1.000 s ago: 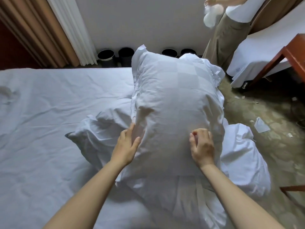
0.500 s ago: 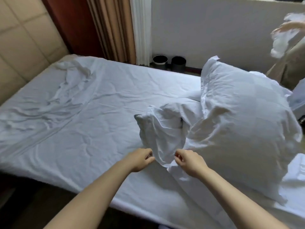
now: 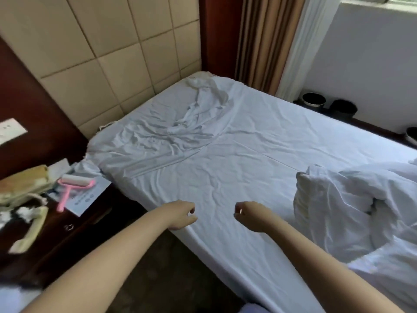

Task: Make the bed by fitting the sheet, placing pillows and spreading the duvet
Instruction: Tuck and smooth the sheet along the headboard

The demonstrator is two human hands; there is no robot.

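A white sheet [image 3: 248,154] covers the mattress; it is crumpled near the far headboard corner [image 3: 194,118]. At the right a white pillow [image 3: 338,211] lies bunched in its case, with more white bedding below it [image 3: 383,279]. My left hand [image 3: 180,214] and my right hand [image 3: 250,214] hover over the sheet near the bed's near edge, a little apart. Both have their fingers curled in, and I see nothing in either. The pillow is to the right of my right hand, not touched.
A dark wooden nightstand [image 3: 67,233] at the left holds a pink lint roller [image 3: 72,188], a card and a bag. The padded beige headboard [image 3: 101,64] stands behind. Curtains [image 3: 266,41] and black bins [image 3: 313,101] line the far wall.
Both hands have let go of the pillow and its case and moved left over the bare sheet. My view has swung left toward the headboard and nightstand.
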